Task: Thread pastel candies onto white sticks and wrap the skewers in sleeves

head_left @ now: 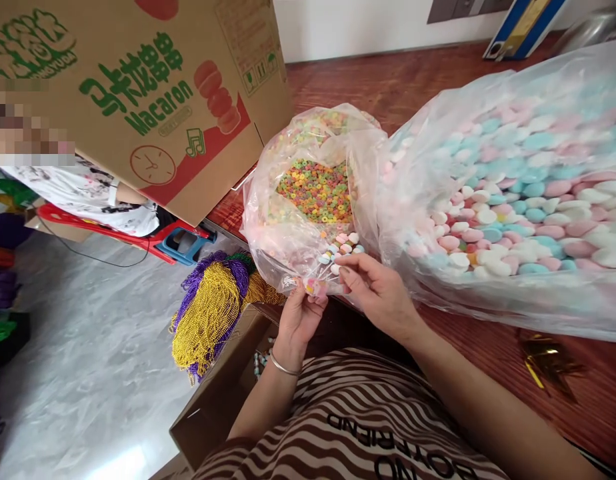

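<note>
Candy skewers (341,248), pastel pieces strung on thin white sticks, sit at the center of the frame, over the near edge of an open clear plastic bag (262,180). My left hand (301,317) pinches the lower ends of the sticks between thumb and fingers, beside a small pink-and-yellow piece (315,287). My right hand (381,293) has thumb and fingertips drawn together at a white candy of the bunch; they are too small in view for me to tell whether they grip a stick or only touch it.

Colorful ring candies (315,193) fill the bag behind them. To the right, a larger bag (493,300) holds loose pink, blue and white candies (543,220) on the reddish wooden table (333,83). Gold foil (551,360) lies at lower right.

The carton (188,133) at upper left reads "马卡龙串串" in green with "Macaron" beneath, beside stacked red macarons, a clock, music notes and handling symbols. My striped shirt (338,387) carries "NO" and "BOYFRIEND", upside down at the bottom of the frame. Gold bead strands (208,320) hang left of my hands, and another person's white patterned clothing (83,193) shows at left.
</note>
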Demonstrator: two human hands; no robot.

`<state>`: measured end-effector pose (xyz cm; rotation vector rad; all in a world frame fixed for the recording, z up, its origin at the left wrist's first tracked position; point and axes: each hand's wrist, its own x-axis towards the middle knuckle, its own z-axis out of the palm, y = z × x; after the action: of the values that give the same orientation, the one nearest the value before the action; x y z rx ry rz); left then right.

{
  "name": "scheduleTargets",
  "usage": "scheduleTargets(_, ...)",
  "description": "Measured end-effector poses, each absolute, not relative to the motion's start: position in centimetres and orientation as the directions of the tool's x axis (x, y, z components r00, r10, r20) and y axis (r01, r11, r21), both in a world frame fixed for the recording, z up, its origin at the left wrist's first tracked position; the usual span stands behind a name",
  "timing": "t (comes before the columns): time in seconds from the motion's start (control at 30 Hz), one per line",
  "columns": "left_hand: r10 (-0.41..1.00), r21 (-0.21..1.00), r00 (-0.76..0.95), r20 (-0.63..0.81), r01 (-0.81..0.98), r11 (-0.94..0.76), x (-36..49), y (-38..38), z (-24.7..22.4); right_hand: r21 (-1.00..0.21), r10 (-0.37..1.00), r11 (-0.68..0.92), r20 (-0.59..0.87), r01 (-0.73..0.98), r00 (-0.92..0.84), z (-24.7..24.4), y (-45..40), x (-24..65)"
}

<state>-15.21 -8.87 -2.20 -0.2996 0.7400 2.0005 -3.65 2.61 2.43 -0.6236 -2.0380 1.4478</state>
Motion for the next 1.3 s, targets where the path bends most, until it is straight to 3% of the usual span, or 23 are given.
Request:
scheduleTargets(0.13, 0.706, 0.314, -0.528, -0.472, -0.849, -0.425, -15.9, -9.4, -2.0, -0.818, 0.615, 0.521, 0.159, 0.246, -0.772, 1.2, 4.3, -3.9)
scheduleTargets(0.23, 0.691, 0.307, -0.551, -0.468, -0.835, -0.457, -16.5, -9.8, -1.8, -0.511, 0.55, 0.733, 0.056, 0.449, -0.833, 0.4, 4.4, -5.4)
scheduleTargets(0.33, 0.679, 0.328, -0.579, -0.451, -0.815, -0.478, -17.1, -10.1, -1.4, -0.252, 0.438, 0.867, -0.023, 0.429, -0.899, -0.1, 3.6, -8.2)
scheduleTargets(0.53, 0.678, 0.378, -0.613, -0.405, -0.788, -0.486, -17.7, -10.7, -0.7, -0.235, 0.281, 0.936, 0.042, 0.263, -0.959, -1.0, 2.2, -13.5)
scheduleTargets(0.7, 0.68, 0.393, -0.625, -0.382, -0.776, -0.493, -17.9, -10.5, -0.4, -0.251, 0.354, 0.918, 0.172, 0.307, -0.919, -0.1, 3.4, -10.4)
scheduleTargets(0.73, 0.681, 0.386, -0.624, -0.382, -0.778, -0.496, -17.9, -10.3, -0.3, -0.284, 0.395, 0.901, 0.224, 0.328, -0.891, 0.3, 3.6, -8.8)
scheduleTargets(0.77, 0.682, 0.377, -0.623, -0.383, -0.779, -0.501, -17.8, -10.0, -0.2, -0.41, 0.477, 0.852, 0.346, 0.327, -0.808, 0.7, 3.7, -7.0)
scheduleTargets(0.83, 0.683, 0.352, -0.617, -0.39, -0.786, -0.508, -17.6, -9.4, -0.1, -0.714, 0.642, 0.688, 0.518, 0.127, -0.564, 1.6, 3.6, -3.1)
scheduleTargets(0.9, 0.686, 0.33, -0.601, -0.41, -0.799, -0.503, -17.2, -8.7, 0.0, -0.925, 0.831, 0.36, 0.378, -0.123, -0.408, 2.5, 3.0, 0.4)
scheduleTargets(0.97, 0.681, 0.323, -0.585, -0.44, -0.811, -0.489, -16.7, -8.1, 0.1, -0.944, 0.889, 0.064, 0.202, -0.324, -0.412, 3.2, 2.3, 3.1)
scheduleTargets(1.07, 0.67, 0.345, -0.573, -0.472, -0.819, -0.458, -15.7, -7.3, 0.0, -0.877, 0.871, -0.21, 0.033, -0.433, -0.49, 3.6, 1.4, 5.2)
scheduleTargets(1.3, 0.668, 0.413, -0.549, -0.502, -0.831, -0.373, -13.9, -6.4, 0.0, -0.817, 0.853, -0.342, -0.064, -0.464, -0.518, 3.1, 0.9, 5.9)
